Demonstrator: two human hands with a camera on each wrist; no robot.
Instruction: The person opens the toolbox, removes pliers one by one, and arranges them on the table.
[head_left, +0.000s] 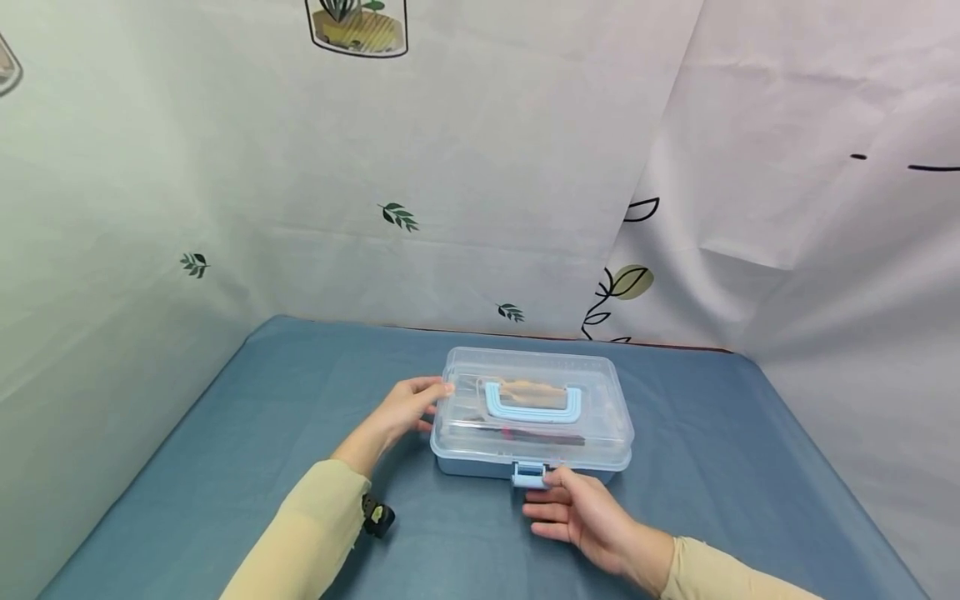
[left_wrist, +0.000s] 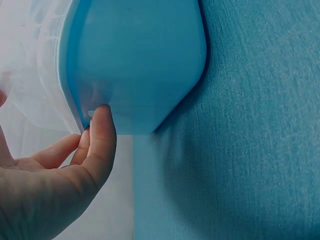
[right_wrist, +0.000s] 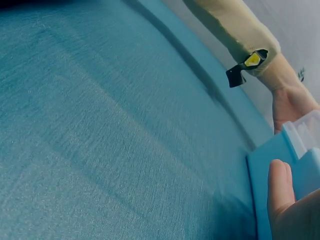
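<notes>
A plastic storage box [head_left: 600,400] with a clear lid, pale blue handle [head_left: 534,414] and blue base [left_wrist: 140,55] rests on the table. Its lid is down. My left hand [head_left: 408,406] grips the box's left side, thumb on the lid's edge and fingers against the side wall. At the front, my right hand [head_left: 588,517] has its thumb at the right end of the light blue latch [head_left: 528,477], which juts out from the box. The other fingers of that hand extend below the latch, nearly straight. Through the lid, a beige item and a dark, slim item show dimly.
A blue cloth covers the table [head_left: 315,400]. Behind it and along the sides hangs a pale curtain [head_left: 480,150] printed with leaves. A black band device [head_left: 378,515] sits at the left wrist, over the cream sleeve.
</notes>
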